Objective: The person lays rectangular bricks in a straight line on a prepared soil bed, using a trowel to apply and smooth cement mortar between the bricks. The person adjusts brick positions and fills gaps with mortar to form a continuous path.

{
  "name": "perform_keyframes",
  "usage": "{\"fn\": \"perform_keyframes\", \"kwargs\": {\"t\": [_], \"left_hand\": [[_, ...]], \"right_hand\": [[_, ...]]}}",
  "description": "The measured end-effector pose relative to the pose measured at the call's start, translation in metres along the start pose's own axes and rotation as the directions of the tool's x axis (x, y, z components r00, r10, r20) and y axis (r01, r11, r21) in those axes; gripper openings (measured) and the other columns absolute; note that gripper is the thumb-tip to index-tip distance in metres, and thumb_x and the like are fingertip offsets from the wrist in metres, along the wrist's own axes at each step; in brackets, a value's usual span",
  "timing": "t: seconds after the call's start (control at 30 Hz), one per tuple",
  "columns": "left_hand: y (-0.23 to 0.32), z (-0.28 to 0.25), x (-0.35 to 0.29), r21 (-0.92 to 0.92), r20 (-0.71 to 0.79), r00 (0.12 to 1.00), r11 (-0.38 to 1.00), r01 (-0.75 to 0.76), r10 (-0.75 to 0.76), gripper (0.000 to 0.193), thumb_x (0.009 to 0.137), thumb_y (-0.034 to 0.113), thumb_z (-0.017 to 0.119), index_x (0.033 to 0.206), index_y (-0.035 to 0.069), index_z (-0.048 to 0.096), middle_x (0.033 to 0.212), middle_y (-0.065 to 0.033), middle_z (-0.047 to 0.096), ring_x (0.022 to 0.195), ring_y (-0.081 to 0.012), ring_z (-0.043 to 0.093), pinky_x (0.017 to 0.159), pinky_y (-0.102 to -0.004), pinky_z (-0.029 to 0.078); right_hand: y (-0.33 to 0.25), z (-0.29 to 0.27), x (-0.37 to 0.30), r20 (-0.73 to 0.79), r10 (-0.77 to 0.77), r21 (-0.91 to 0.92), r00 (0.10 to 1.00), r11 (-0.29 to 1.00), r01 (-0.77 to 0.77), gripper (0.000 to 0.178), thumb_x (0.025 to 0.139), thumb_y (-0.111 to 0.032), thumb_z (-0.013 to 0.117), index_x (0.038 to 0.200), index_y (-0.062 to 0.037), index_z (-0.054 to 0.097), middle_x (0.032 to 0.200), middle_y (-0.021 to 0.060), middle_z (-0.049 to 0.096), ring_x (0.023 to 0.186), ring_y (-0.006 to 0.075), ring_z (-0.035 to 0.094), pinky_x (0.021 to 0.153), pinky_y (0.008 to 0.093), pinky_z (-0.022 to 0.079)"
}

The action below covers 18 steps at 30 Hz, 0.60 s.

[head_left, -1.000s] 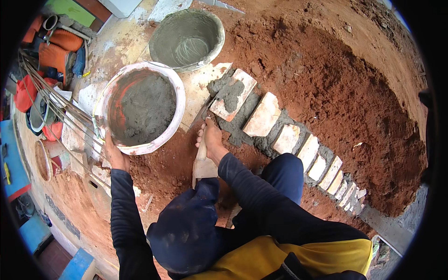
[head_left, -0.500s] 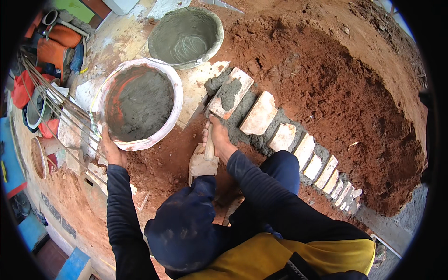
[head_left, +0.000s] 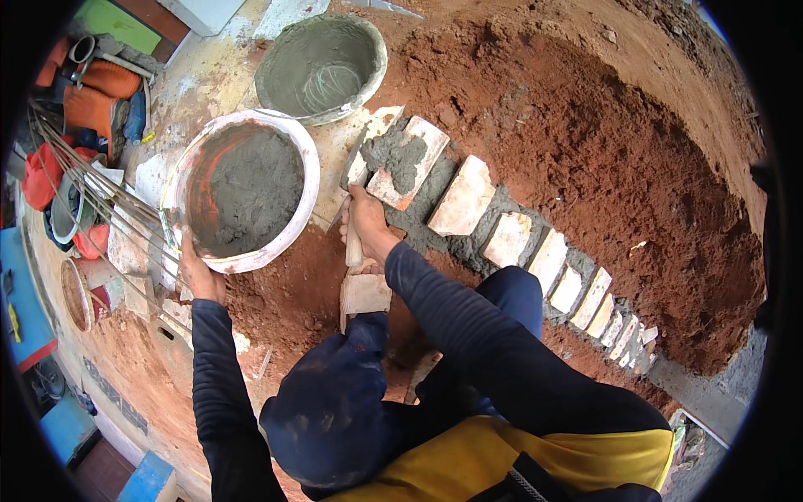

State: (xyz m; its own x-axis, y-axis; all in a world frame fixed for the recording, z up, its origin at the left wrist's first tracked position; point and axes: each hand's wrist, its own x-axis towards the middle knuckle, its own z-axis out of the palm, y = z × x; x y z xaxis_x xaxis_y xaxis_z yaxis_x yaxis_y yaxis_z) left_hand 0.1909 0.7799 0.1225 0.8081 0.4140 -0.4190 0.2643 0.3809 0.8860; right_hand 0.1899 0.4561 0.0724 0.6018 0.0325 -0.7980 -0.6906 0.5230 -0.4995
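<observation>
My right hand [head_left: 370,222] is closed round the wooden handle of a trowel [head_left: 355,248]. Its blade, seen nearly edge-on, points away from me beside the nearest end of a brick row. Grey mortar [head_left: 405,164] lies on the end brick [head_left: 428,138], just right of the blade. At the left, my left hand [head_left: 202,272] grips the near rim of a white-rimmed bucket [head_left: 310,180], which holds wet grey mortar [head_left: 257,186]. The fingertips on the bucket's outer side are partly hidden.
A second mortar-coated tub [head_left: 378,71] stands behind the bucket. Bricks set in mortar [head_left: 464,197] run toward the lower right, along a bank of red soil [head_left: 619,167]. Thin rods [head_left: 100,188] reach toward the bucket from the left. A loose brick [head_left: 366,294] lies by my knee.
My right hand has moved slightly left with the trowel, and the blade has shifted off to the left of the end brick. My left hand stays on the bucket's rim.
</observation>
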Motion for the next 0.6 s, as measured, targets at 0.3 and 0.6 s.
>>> {"fn": "perform_keyframes", "kwargs": {"t": [0.3,0.6], "left_hand": [[0.001,0.000,0.002,-0.009,0.013,1.000,1.000,-0.004,0.004,0.051,0.108,0.033,0.055,0.147,0.000,0.050,0.144,-0.0109,0.058,0.127,-0.0255,0.059,0.108,-0.0400,0.048],[0.006,0.003,-0.001,0.014,0.009,1.000,1.000,0.021,-0.021,0.049,0.109,0.032,0.051,0.146,0.000,0.051,0.142,-0.0109,0.060,0.125,-0.0256,0.061,0.105,-0.0406,0.050]], "right_hand": [[0.022,-0.024,-0.010,-0.111,0.023,0.052,0.994,0.999,-0.017,0.038,0.104,-0.047,0.050,0.088,-0.0122,0.049,0.063,0.0041,0.051,0.045,0.0205,0.050,0.042,0.0397,0.044],[0.023,-0.027,0.001,-0.096,0.024,0.113,0.995,0.993,-0.013,0.037,0.104,-0.046,0.050,0.087,-0.0140,0.050,0.063,0.0023,0.050,0.046,0.0198,0.050,0.042,0.0406,0.045]]}}
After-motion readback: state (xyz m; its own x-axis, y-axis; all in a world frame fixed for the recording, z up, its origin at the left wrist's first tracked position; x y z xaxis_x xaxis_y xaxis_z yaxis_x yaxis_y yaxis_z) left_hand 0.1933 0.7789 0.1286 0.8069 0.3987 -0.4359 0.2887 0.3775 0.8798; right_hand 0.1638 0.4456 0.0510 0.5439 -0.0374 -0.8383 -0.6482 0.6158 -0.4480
